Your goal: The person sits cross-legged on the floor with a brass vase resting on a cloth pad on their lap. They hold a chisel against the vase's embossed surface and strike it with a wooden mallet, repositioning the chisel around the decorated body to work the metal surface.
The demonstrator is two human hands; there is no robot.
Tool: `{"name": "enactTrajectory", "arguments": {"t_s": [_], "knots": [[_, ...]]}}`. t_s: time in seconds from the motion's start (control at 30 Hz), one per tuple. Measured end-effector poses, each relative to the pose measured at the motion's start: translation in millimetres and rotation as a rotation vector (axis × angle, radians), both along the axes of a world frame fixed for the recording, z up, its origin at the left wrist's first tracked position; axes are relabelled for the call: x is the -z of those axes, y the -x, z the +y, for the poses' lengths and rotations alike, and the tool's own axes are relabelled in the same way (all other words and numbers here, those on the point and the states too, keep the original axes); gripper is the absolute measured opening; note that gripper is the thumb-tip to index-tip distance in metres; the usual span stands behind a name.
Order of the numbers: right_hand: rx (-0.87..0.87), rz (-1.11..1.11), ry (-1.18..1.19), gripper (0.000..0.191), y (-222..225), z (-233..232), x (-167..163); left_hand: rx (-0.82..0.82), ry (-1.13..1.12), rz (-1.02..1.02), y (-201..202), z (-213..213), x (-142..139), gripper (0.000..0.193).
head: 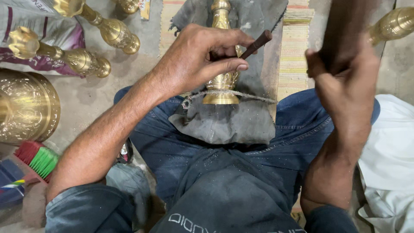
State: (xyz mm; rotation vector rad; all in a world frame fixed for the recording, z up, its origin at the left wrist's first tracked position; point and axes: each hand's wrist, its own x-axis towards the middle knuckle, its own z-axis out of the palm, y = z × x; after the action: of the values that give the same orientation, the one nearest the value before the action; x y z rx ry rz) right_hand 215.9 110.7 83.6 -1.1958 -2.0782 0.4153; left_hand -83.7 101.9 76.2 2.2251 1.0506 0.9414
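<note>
A brass lamp stem lies on a dark grey cloth across my lap, tied down by a cord near its base. My left hand rests on the stem and pinches a thin dark brown chisel-like rod whose tip points down at the brass. My right hand is raised at the right, gripping a dark wooden mallet handle that is blurred by motion and runs out of the top of the view.
Two brass stems lie on the concrete floor at upper left, on a printed sack. A large brass dish sits at left, a red and green brush below it. Another brass piece is at upper right, white cloth at right.
</note>
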Motion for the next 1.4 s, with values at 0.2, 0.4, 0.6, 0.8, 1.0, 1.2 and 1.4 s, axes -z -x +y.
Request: {"name": "enactTrajectory", "arguments": {"t_s": [0.2,0.4,0.6,0.8,1.0,1.2,1.4], "knots": [[0.074,-0.112,0.056,0.028,2,0,2,0.003,-0.004,-0.011,3,-1,1,0.035],[0.072,-0.284,-0.129,0.027,-2,0,2,0.022,-0.035,-0.055,4,1,8,0.038],[0.065,-0.264,-0.142,0.025,2,2,6,0.019,-0.018,-0.047,3,2,13,0.036],[0.025,-0.136,-0.039,0.020,1,2,8,0.018,-0.077,0.015,3,3,9,0.037],[0.057,-0.046,0.057,0.027,-1,2,6,0.037,-0.031,-0.004,4,3,3,0.035],[-0.010,-0.079,0.013,0.029,1,1,0,0.000,0.047,0.015,6,1,1,0.032],[0.056,0.013,-0.044,0.026,4,3,1,0.050,-0.047,-0.082,5,1,5,0.035]]}}
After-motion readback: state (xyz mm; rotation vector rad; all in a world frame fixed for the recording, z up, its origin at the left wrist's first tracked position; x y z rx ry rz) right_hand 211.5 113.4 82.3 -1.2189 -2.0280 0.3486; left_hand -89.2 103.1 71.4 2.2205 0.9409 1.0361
